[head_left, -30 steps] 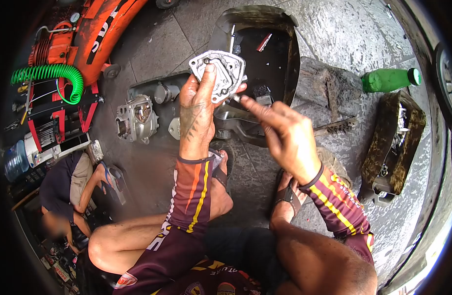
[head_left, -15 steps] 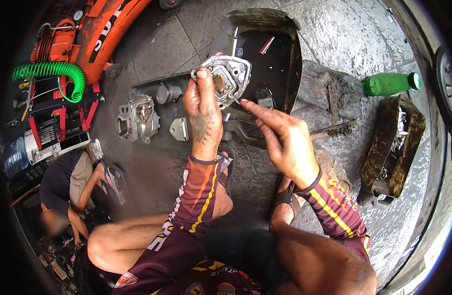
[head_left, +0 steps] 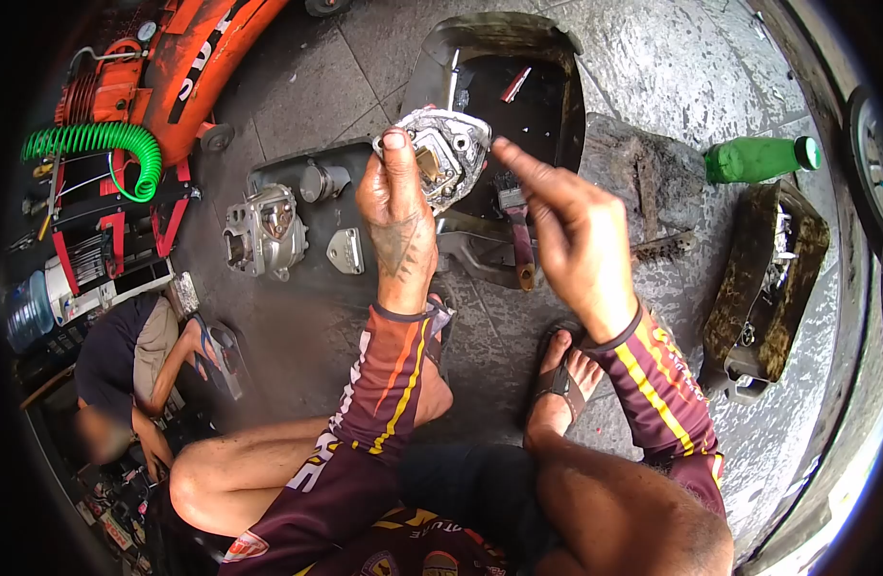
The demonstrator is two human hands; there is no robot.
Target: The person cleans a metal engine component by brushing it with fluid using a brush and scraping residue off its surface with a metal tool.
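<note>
My left hand (head_left: 397, 206) is closed around a silver metal engine part (head_left: 448, 154), its thumb pressed on the near edge. The part's irregular flat face is turned up, with a squarish opening in it and small holes near the rim. My right hand (head_left: 585, 240) is at its right side. The index finger is stretched out, its tip at or very near the part's right edge; the other fingers are loosely bent and appear to hold nothing. Beside the right hand, a paintbrush (head_left: 521, 240) with a worn reddish handle leans over the rim of a dark tray (head_left: 576, 120).
A finned engine casting (head_left: 266, 233), a piston (head_left: 324, 180) and a small metal cover (head_left: 346, 252) lie to the left. At right are a green bottle (head_left: 763, 160) and a grimy bin (head_left: 768, 288). Another person (head_left: 139, 360) crouches at lower left, near an orange compressor (head_left: 197, 77).
My right index finger has moved up along the part's edge, from its lower corner to its right side. The paintbrush handle now shows. The left hand keeps its hold.
</note>
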